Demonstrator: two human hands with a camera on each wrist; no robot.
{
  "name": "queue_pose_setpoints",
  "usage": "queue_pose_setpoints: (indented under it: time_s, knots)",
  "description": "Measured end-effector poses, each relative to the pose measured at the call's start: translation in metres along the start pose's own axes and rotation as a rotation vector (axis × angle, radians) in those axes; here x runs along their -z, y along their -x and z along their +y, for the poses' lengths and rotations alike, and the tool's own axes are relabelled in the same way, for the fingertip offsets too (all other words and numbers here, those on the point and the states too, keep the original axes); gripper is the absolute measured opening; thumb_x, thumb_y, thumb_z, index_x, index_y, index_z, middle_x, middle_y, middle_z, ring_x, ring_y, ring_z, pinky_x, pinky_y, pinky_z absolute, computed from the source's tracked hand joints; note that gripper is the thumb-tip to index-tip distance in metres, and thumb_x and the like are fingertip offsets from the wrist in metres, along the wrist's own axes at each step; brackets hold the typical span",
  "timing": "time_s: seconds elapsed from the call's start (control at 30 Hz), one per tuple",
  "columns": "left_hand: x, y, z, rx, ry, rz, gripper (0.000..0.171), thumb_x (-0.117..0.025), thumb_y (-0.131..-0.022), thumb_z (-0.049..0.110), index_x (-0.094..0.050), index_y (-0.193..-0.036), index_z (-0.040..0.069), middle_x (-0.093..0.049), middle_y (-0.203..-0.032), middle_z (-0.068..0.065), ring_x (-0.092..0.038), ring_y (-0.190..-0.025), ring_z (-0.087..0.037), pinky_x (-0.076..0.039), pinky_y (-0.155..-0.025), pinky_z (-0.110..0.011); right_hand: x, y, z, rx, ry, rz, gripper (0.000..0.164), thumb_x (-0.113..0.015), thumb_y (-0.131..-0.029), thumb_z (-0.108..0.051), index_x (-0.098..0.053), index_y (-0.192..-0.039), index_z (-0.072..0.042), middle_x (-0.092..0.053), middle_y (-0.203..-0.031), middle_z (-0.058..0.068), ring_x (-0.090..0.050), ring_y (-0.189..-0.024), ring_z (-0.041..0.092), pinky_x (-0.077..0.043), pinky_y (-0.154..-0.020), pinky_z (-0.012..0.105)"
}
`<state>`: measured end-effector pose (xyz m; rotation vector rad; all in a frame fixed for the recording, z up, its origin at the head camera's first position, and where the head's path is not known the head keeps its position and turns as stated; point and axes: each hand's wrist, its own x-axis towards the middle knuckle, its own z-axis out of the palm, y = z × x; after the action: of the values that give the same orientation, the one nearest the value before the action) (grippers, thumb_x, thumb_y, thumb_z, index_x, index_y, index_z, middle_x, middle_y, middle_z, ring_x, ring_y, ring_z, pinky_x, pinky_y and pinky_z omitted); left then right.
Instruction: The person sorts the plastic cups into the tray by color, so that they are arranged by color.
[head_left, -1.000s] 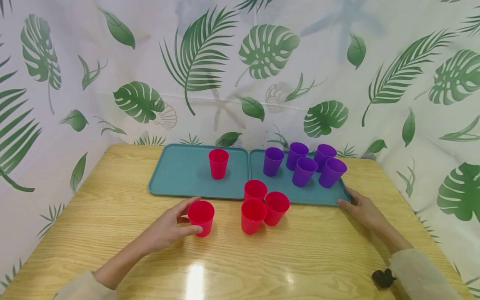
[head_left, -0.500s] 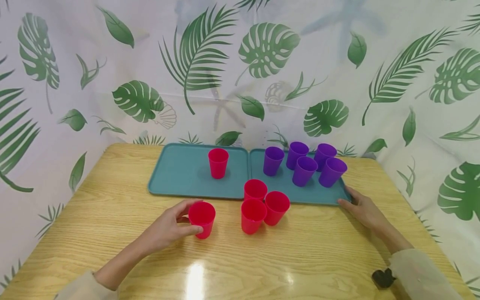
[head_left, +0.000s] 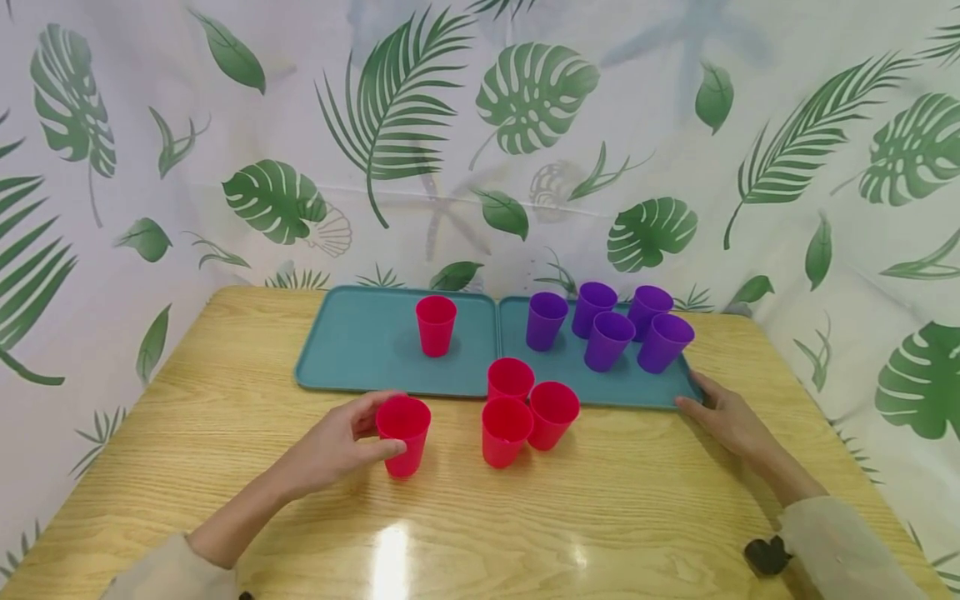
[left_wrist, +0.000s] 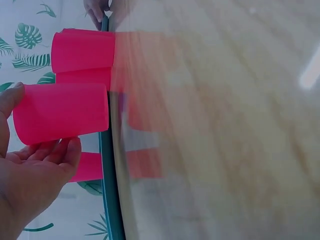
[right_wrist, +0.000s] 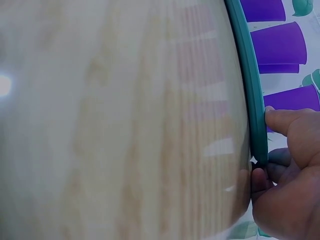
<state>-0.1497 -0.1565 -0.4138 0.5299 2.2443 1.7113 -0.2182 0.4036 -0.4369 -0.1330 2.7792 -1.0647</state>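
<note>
A person's left hand curls its fingers and thumb around an upright red cup at the near side of a wood-grain table; the view leaves it hard to say whether the cup's base touches the tabletop. The right hand pinches the near right corner of a teal right tray, where five purple cups stand upright. Beside it, a matching left tray bears a single red cup, while three more red cups cluster in front of the trays. Light glares off the glossy, yellowish surface. Behind and on both sides hangs a pale, lightly creased backdrop printed with green palm fronds, monstera leaves and faint starfish. Light sleeves cover the forearms.
</note>
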Motion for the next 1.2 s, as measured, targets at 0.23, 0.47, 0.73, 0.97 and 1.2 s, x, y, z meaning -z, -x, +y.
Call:
queue_pose_setpoints:
  time_s: [0.23, 0.47, 0.73, 0.97, 1.2]
  knots:
    - [0.012, -0.006, 0.006, 0.028, 0.014, 0.047, 0.069, -0.078, -0.094, 0.018, -0.046, -0.152, 0.001, -0.062, -0.136, -0.015, -0.062, -0.121, -0.03, -0.057, -0.092, -0.03, -0.001, -0.001, 0.002, -0.004, 0.007, -0.004, 0.082, -0.054, -0.108, -0.039, -0.012, -0.161, 0.007, -0.015, -0.16, 0.041, -0.013, -0.146, 0.062, -0.015, -0.116, 0.073]
    - [0.029, -0.016, 0.013, 0.038, -0.034, 0.111, 0.074, -0.077, -0.095, 0.024, -0.04, -0.156, 0.003, -0.059, -0.139, -0.016, -0.061, -0.12, -0.031, -0.057, -0.093, -0.032, -0.001, -0.001, 0.004, -0.012, 0.026, 0.002, 0.082, -0.054, -0.108, -0.04, -0.012, -0.161, 0.007, -0.016, -0.16, 0.041, -0.014, -0.146, 0.062, -0.016, -0.116, 0.072]
    - [0.053, -0.033, 0.026, 0.048, -0.084, 0.198, 0.074, -0.075, -0.096, 0.031, -0.04, -0.158, 0.01, -0.059, -0.135, -0.013, -0.058, -0.12, -0.032, -0.055, -0.096, -0.043, -0.002, -0.001, 0.003, -0.009, 0.018, 0.003, 0.082, -0.055, -0.108, -0.039, -0.013, -0.16, 0.009, -0.016, -0.159, 0.042, -0.014, -0.146, 0.062, -0.017, -0.116, 0.072]
    - [0.065, -0.048, 0.031, 0.061, -0.15, 0.239, 0.077, -0.073, -0.098, 0.035, -0.037, -0.16, 0.01, -0.055, -0.14, -0.016, -0.053, -0.128, -0.034, -0.051, -0.103, -0.044, 0.0, 0.0, 0.0, -0.008, 0.0, 0.005, 0.083, -0.054, -0.108, -0.04, -0.011, -0.162, 0.006, -0.015, -0.16, 0.041, -0.013, -0.147, 0.062, -0.016, -0.116, 0.072]
    - [0.075, -0.068, 0.025, 0.099, -0.174, 0.276, 0.077, -0.072, -0.098, 0.036, -0.035, -0.161, 0.01, -0.055, -0.13, -0.017, -0.051, -0.124, -0.033, -0.05, -0.101, -0.044, -0.001, -0.001, 0.0, -0.011, 0.005, 0.008, 0.082, -0.055, -0.108, -0.04, -0.012, -0.161, 0.007, -0.015, -0.16, 0.041, -0.013, -0.147, 0.061, -0.016, -0.116, 0.072]
